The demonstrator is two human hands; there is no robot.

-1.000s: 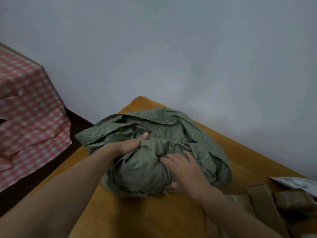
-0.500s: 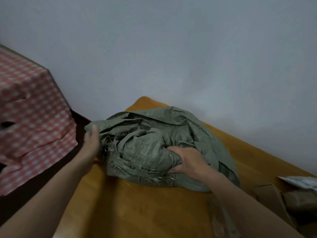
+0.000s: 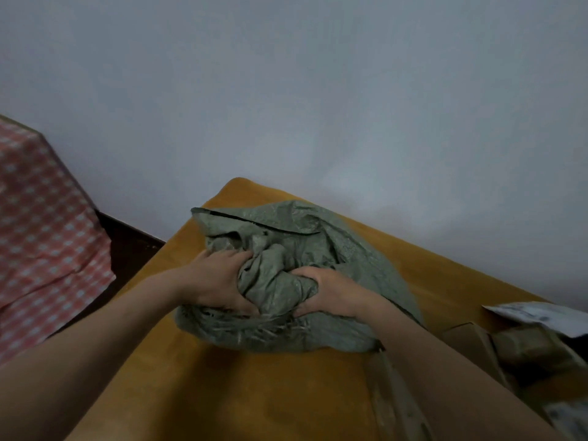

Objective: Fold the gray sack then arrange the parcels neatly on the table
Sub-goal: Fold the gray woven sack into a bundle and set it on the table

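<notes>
The gray-green woven sack lies crumpled in a mound at the far end of the orange table, its frayed edge toward me. My left hand grips a bunch of the sack on its left side. My right hand grips bunched fabric just to the right, and a ridge of cloth rises between the two hands. Brown parcels and a white mailer lie at the table's right edge, beside my right forearm.
A piece of furniture draped in a red-and-white checked cloth stands to the left, across a dark gap of floor. A plain pale wall runs right behind the table.
My left hand has left the sack's far left edge and come in to the middle, where it now clutches the fabric. My right hand has kept its hold. The sack is bunched tighter between them.
</notes>
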